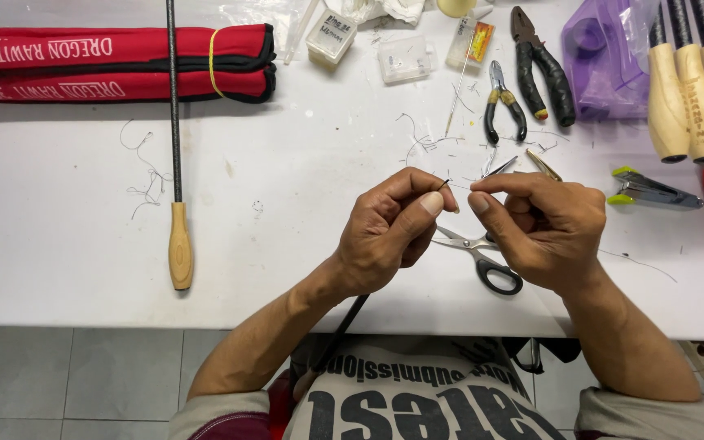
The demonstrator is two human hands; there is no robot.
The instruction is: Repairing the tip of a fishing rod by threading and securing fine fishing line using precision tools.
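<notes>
Over white tabletop (83, 204): L hand (389, 236) grip pinched on thin dark rod (344, 322), R hand (543, 232) grip pinching fine thread (459, 187).

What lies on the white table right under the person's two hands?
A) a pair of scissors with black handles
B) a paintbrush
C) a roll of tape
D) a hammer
A: the scissors lie on the table, their blades tucked beneath the left hand and right hand.

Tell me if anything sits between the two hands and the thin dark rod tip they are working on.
Nothing visible does. The left hand already pinches the thin dark rod tip between thumb and forefinger, and the right hand meets it fingertip to fingertip. The scissors lie on the white table under the hands, not between them.
</notes>
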